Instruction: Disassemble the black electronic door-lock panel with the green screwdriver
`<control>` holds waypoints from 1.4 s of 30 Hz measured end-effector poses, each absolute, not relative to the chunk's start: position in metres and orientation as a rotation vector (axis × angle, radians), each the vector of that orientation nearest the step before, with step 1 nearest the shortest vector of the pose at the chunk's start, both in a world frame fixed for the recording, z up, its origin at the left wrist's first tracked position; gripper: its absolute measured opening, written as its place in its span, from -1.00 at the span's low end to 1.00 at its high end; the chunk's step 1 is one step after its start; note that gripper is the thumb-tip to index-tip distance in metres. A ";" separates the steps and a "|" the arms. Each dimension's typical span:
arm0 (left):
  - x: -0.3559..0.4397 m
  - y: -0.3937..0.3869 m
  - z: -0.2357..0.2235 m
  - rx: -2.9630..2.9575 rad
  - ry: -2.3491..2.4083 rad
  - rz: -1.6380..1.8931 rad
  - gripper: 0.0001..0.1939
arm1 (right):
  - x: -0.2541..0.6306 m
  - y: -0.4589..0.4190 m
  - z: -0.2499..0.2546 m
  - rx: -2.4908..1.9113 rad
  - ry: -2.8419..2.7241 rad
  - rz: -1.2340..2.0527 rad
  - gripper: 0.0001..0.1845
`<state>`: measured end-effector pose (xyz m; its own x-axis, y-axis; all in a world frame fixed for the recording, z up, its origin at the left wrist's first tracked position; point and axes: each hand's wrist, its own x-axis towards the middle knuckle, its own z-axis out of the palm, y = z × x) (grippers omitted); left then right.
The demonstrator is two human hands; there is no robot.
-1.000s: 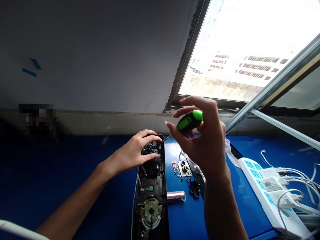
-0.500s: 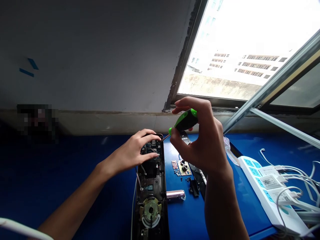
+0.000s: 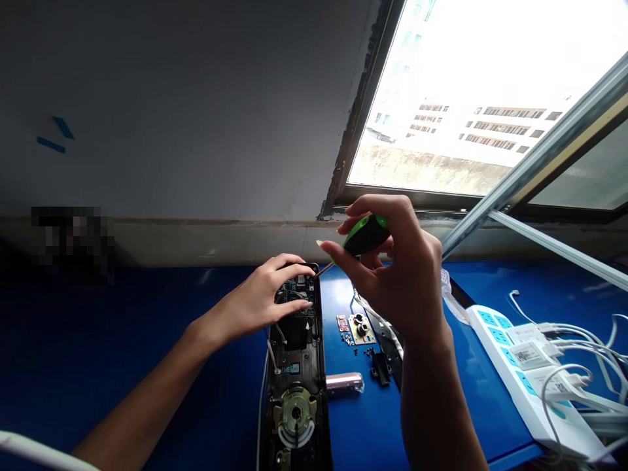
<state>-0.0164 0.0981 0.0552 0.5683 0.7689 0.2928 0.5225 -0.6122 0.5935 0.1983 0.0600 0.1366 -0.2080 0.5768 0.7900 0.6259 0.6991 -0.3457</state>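
Observation:
A long black electronic device housing point(image 3: 304, 356), its inside showing, lies on the blue table with its far end toward the wall. My left hand point(image 3: 275, 288) rests over that far end, fingers stretched and apart, the tips touching the circuit board point(image 3: 301, 304) and reaching near the right rim. In my right hand point(image 3: 397, 268) is a green and black screwdriver point(image 3: 367, 235), held tilted between thumb and fingers. Its thin shaft slopes down left to the housing's upper right corner, close to my left fingertips. Whether the tip sits in a screw is too small to tell.
Right of the housing lie a small red board point(image 3: 342, 323), a metal plate part point(image 3: 362, 328), loose screws, a black bracket point(image 3: 381, 367) and a pink cylinder point(image 3: 344, 383). A white power strip point(image 3: 515, 379) with plugged cables stands at the right, below metal bars point(image 3: 554, 144).
My right thumb has lifted off the screwdriver's neck and shifted up along the handle. The screwdriver's tip stays at the same corner. My left hand has not visibly moved.

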 end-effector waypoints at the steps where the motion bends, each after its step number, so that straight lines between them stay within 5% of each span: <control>1: -0.016 0.098 0.055 2.358 1.037 0.748 -0.54 | 0.199 0.060 0.137 -0.933 -1.888 -0.039 -0.67; 6: -0.015 0.098 0.055 2.356 1.040 0.759 -0.53 | 0.200 0.058 0.139 -0.865 -1.938 0.024 -0.53; 13: -0.015 0.099 0.056 2.359 1.030 0.756 -0.53 | 0.200 0.058 0.141 -0.929 -1.919 -0.030 -0.72; 17: -0.015 0.099 0.056 2.357 1.028 0.767 -0.54 | 0.199 0.057 0.140 -0.908 -1.936 -0.029 -0.58; 23: -0.015 0.098 0.057 2.364 1.033 0.761 -0.54 | 0.200 0.057 0.140 -0.945 -1.923 -0.013 -0.68; 28: -0.015 0.097 0.056 2.361 1.033 0.767 -0.54 | 0.199 0.057 0.139 -0.881 -1.945 0.007 -0.53; 42: -0.017 0.097 0.057 2.373 1.050 0.749 -0.55 | 0.202 0.056 0.142 -0.863 -1.899 0.060 -0.54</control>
<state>-0.0170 0.0969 0.0573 0.5660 0.7686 0.2980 0.5322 -0.6167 0.5800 0.2019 0.0560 0.1424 -0.2376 0.5869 0.7740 0.5371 0.7433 -0.3988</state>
